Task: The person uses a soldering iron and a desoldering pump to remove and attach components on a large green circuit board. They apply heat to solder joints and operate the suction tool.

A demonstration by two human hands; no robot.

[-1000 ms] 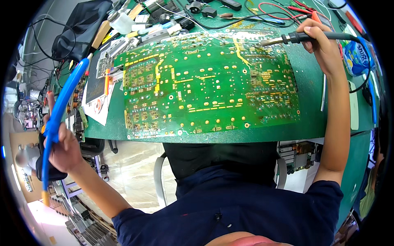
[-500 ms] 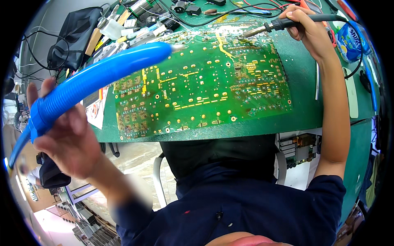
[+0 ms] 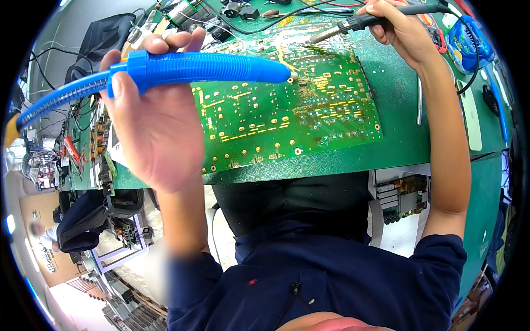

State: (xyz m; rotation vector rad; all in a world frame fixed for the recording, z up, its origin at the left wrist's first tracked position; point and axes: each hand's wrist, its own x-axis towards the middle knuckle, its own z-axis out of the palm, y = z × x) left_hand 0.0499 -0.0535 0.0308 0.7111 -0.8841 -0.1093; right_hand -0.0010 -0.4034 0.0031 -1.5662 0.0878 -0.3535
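My left hand [image 3: 160,132] is closed around the rear of a blue solder sucker [image 3: 210,67], near its collar and plunger. The sucker's pale nozzle points right, over the middle of a large green circuit board [image 3: 259,113]; whether it touches the board I cannot tell. At the upper right my right hand [image 3: 400,36] grips the dark handle of a soldering iron [image 3: 356,23]. The iron's metal tip points down-left at the board's far edge area, where the surface looks shiny and whitish. The sucker and my left hand hide the board's left part.
Under the board is a green bench mat [image 3: 400,132]. Tools, cables and black parts crowd the far edge. A blue packet [image 3: 462,47] lies at the right, by the iron's cable. Near my right forearm lie a thin metal rod [image 3: 419,102] and a pale green strip [image 3: 470,124].
My left hand has moved right and inward with the solder sucker, bringing its nozzle farther right over the board. In the picture, the iron and my right hand sit slightly farther left and up.
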